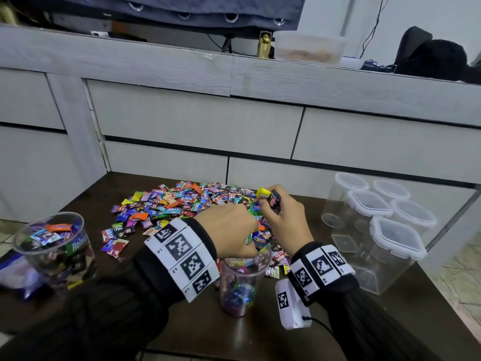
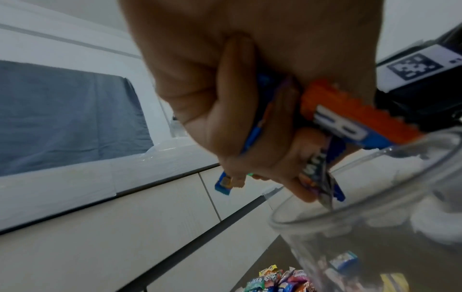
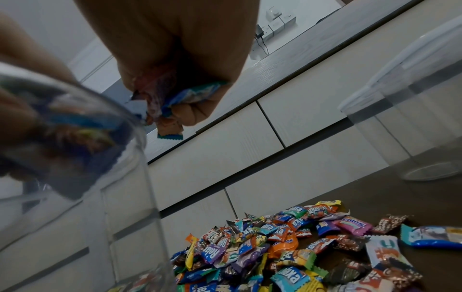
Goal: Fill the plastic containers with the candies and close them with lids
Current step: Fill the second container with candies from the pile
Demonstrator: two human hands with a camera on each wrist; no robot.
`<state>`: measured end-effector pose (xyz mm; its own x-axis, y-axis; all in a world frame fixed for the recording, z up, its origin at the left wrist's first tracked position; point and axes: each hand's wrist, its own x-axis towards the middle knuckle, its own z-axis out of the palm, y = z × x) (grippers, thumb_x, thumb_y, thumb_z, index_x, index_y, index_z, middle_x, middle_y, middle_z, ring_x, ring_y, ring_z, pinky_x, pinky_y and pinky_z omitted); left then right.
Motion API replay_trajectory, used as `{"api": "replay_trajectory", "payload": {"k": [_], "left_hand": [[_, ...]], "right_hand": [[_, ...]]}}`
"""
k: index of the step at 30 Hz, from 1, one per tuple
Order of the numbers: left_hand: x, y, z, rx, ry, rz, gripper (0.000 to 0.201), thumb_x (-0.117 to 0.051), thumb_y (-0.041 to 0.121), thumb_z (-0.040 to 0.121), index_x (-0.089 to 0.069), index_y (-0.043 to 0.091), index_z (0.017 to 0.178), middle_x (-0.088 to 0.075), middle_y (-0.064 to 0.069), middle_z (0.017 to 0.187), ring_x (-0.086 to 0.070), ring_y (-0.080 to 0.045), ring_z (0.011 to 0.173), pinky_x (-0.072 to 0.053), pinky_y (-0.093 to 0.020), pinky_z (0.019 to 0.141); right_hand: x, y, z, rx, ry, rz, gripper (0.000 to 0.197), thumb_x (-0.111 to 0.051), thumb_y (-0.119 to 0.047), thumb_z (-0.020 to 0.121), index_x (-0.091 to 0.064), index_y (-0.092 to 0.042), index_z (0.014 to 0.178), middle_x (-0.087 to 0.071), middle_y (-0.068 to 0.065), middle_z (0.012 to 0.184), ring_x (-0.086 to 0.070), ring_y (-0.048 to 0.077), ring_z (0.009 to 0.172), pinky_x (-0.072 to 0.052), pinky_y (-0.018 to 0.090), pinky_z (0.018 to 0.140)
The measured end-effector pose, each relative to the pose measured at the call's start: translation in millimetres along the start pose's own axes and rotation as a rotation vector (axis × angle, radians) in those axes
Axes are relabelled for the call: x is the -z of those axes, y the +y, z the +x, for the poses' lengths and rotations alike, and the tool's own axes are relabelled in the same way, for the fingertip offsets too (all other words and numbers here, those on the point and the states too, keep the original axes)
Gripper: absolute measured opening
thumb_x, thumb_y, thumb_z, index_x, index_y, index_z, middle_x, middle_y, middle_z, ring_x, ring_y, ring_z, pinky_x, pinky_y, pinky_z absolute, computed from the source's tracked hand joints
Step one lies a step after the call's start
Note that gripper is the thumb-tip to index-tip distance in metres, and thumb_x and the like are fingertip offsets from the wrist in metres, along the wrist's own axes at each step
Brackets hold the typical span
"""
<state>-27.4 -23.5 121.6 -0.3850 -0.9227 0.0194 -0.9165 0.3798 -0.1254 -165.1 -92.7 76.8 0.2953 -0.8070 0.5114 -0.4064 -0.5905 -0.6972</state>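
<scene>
A heap of wrapped candies (image 1: 192,204) lies on the dark table (image 1: 197,332). In front of it stands a clear open container (image 1: 240,285), partly filled. My left hand (image 1: 247,246) hovers right over its rim and grips a bunch of candies, among them an orange wrapper (image 2: 350,120) just above the container rim (image 2: 375,199). My right hand (image 1: 270,201) is raised over the heap's right side, fingers curled round several candies (image 3: 172,102); a yellow wrapper (image 1: 263,192) sticks out of it.
A second clear container (image 1: 54,246) full of candies stands at the table's left edge. Several empty lidded containers (image 1: 390,230) are grouped at the right. Grey drawer fronts (image 1: 197,121) rise directly behind the table.
</scene>
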Motion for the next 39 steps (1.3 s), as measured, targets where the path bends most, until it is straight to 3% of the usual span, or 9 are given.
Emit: {"api": "replay_trajectory", "payload": {"k": [2, 5, 9, 13, 17, 23, 27, 31, 39], "left_hand": [[2, 0, 2, -0.023, -0.063, 0.015, 0.028, -0.056, 0.035, 0.087, -0.054, 0.011, 0.074, -0.037, 0.0, 0.06, -0.042, -0.02, 0.056, -0.035, -0.028, 0.053], [5, -1, 7, -0.045, -0.187, 0.029, 0.032, -0.062, 0.041, 0.086, -0.06, 0.011, 0.077, -0.043, 0.0, 0.062, -0.044, -0.016, 0.057, -0.036, -0.028, 0.051], [4, 2, 12, -0.047, -0.277, 0.085, 0.041, -0.065, 0.048, 0.086, -0.052, 0.011, 0.075, -0.043, 0.0, 0.068, -0.05, -0.02, 0.069, -0.042, -0.032, 0.057], [0, 8, 15, -0.043, -0.12, 0.04, 0.035, -0.059, 0.047, 0.09, -0.058, 0.012, 0.094, -0.039, 0.0, 0.071, -0.05, -0.023, 0.077, -0.037, -0.033, 0.061], [-11, 17, 16, -0.008, 0.074, -0.046, 0.034, -0.052, 0.041, 0.093, -0.059, 0.012, 0.107, -0.039, -0.002, 0.074, -0.055, -0.029, 0.084, -0.034, -0.032, 0.063], [-35, 23, 9, 0.029, 0.219, -0.116, 0.031, -0.045, 0.046, 0.094, -0.054, 0.018, 0.103, -0.049, -0.002, 0.074, -0.06, -0.03, 0.083, -0.028, -0.033, 0.059], [-44, 18, 1, 0.026, 0.264, -0.285, 0.025, -0.047, 0.046, 0.092, -0.051, 0.023, 0.101, -0.062, -0.003, 0.089, -0.059, -0.026, 0.083, -0.036, -0.033, 0.061], [-48, 14, -1, -0.004, 0.222, -0.397, 0.022, -0.053, 0.04, 0.09, -0.057, 0.02, 0.097, -0.06, -0.001, 0.098, -0.056, -0.021, 0.091, -0.047, -0.037, 0.079], [-46, 9, -1, -0.048, 0.251, -0.465, 0.015, -0.057, 0.038, 0.087, -0.049, 0.028, 0.095, -0.062, 0.009, 0.087, -0.054, -0.01, 0.076, -0.05, -0.037, 0.071]], "right_hand": [[1, 0, 0, -0.018, -0.008, 0.001, 0.009, -0.057, -0.017, 0.093, -0.057, -0.008, 0.094, -0.058, 0.014, 0.067, -0.042, 0.009, 0.055, -0.033, 0.017, 0.052], [3, -1, 0, -0.027, -0.028, -0.008, 0.01, -0.057, -0.017, 0.093, -0.056, -0.007, 0.092, -0.058, 0.013, 0.068, -0.043, 0.011, 0.056, -0.033, 0.016, 0.052], [6, 1, 1, -0.03, -0.036, -0.021, 0.012, -0.057, -0.017, 0.093, -0.056, -0.004, 0.094, -0.061, 0.016, 0.073, -0.049, 0.018, 0.061, -0.035, 0.022, 0.055], [8, 2, 2, -0.023, -0.01, -0.027, 0.011, -0.058, -0.016, 0.092, -0.058, -0.005, 0.094, -0.061, 0.015, 0.072, -0.046, 0.015, 0.059, -0.034, 0.016, 0.054], [9, 5, 2, -0.021, 0.028, -0.016, 0.007, -0.06, -0.017, 0.091, -0.058, -0.011, 0.092, -0.056, 0.003, 0.064, -0.045, 0.005, 0.055, -0.034, 0.013, 0.053], [11, 7, 0, 0.008, 0.033, 0.006, 0.006, -0.059, -0.016, 0.092, -0.055, -0.019, 0.089, -0.054, -0.008, 0.064, -0.047, 0.0, 0.055, -0.036, 0.009, 0.054], [10, 8, -1, 0.013, 0.027, 0.027, 0.005, -0.059, -0.016, 0.092, -0.055, -0.018, 0.089, -0.053, -0.009, 0.063, -0.046, 0.001, 0.054, -0.036, 0.01, 0.053], [9, 7, -2, 0.015, 0.024, 0.032, 0.005, -0.058, -0.015, 0.092, -0.055, -0.018, 0.089, -0.052, -0.009, 0.062, -0.045, 0.002, 0.053, -0.035, 0.011, 0.052], [12, 7, -3, 0.017, 0.022, 0.041, 0.007, -0.058, -0.015, 0.092, -0.055, -0.021, 0.088, -0.055, -0.008, 0.064, -0.046, 0.003, 0.054, -0.036, 0.01, 0.053]]}}
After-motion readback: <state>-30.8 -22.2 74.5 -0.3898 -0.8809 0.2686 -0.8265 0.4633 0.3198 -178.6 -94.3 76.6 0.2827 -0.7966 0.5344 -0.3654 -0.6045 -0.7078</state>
